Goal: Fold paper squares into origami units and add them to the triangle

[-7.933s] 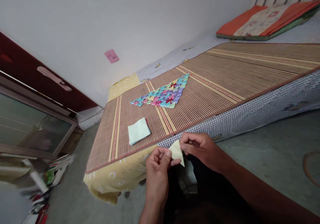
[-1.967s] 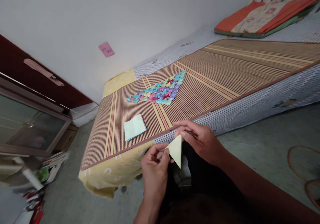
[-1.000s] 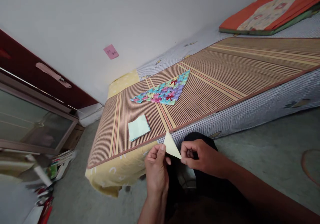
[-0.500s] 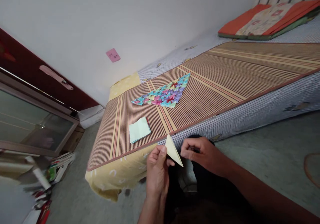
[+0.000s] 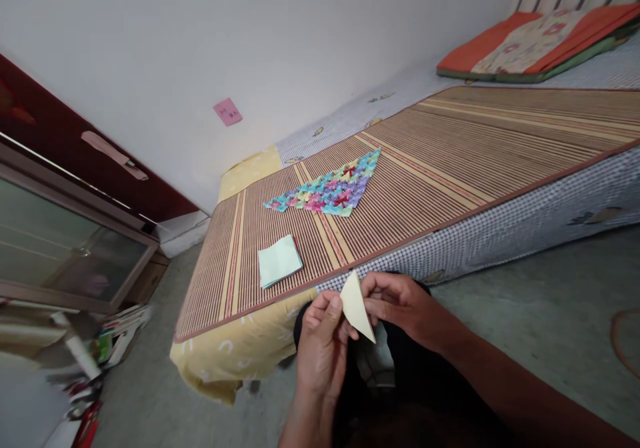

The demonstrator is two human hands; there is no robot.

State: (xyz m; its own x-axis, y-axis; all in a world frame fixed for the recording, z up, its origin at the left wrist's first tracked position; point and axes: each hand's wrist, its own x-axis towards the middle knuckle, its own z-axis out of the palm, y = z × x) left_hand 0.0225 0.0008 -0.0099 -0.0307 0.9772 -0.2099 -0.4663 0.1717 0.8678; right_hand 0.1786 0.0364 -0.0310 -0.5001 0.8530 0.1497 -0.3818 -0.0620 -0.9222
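Folded paper triangle (image 5: 357,303) pinched by left hand (image 5: 323,348) and right hand (image 5: 400,301); both grasping it

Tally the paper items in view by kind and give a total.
Pale yellow paper triangle, pinched between left hand and right hand: 1
Stack of square sheets on the bamboo mat: 1
Multicoloured folded-paper patchwork on the mat: 1
Pink note on the wall: 1
Total: 4

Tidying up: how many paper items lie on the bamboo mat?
2: stack of squares near the front edge; colourful folded patchwork behind it. The paper triangle is held.
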